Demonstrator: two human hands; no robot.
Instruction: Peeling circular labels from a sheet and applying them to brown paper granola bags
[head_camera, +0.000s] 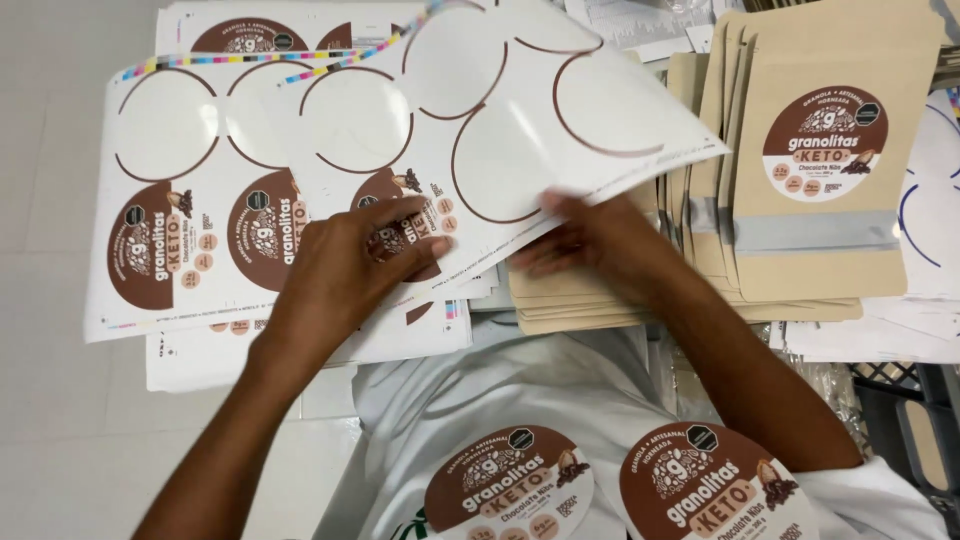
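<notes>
Here, I work over a white table (60, 200) spread with label sheets: the top sticker sheet (520, 130), most of its round labels gone, lies lifted and curling over a second sheet, beside a stack of kraft pouches (820, 240). My left hand (350, 270) presses flat, fingers spread, on a brown round sticker (395, 225); my right hand (590, 240) pinches the sheet's lower edge. Peeling slowly, at a low angle, should keep the label uncreased.
</notes>
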